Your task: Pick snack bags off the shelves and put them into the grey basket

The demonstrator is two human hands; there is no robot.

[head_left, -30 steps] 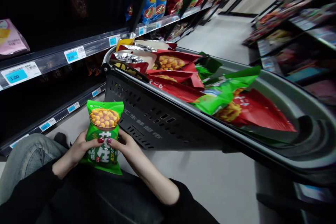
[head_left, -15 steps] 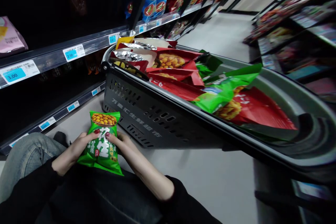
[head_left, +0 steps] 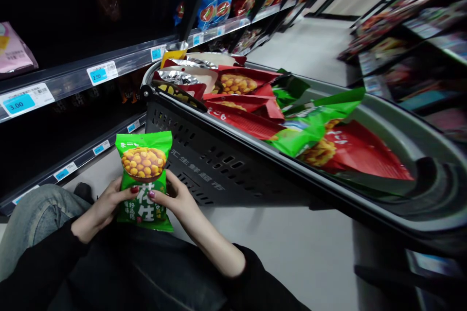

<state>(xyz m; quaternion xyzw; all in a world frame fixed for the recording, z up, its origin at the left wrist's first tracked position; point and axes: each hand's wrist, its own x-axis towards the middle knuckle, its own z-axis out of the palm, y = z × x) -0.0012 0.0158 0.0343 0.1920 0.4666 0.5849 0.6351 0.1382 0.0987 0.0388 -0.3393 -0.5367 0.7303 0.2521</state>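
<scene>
Left hand (head_left: 104, 206), right hand (head_left: 180, 199): both gripping green snack bag (head_left: 144, 163) | bag over your lap (head_left: 156, 272), near basket (head_left: 233, 175) | risk: squeeze hard, you could split it; relax your thumbs (head_left: 125, 195), slick wrapper may slip floorward

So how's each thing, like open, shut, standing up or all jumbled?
Held bag: top edge up, looks closed
Left hand: gripping that bag
Right hand: gripping that bag
Basket: open at the top
Basket bags: jumbled
Blue bags: standing on shelf
Pink bag: partly cut off
</scene>
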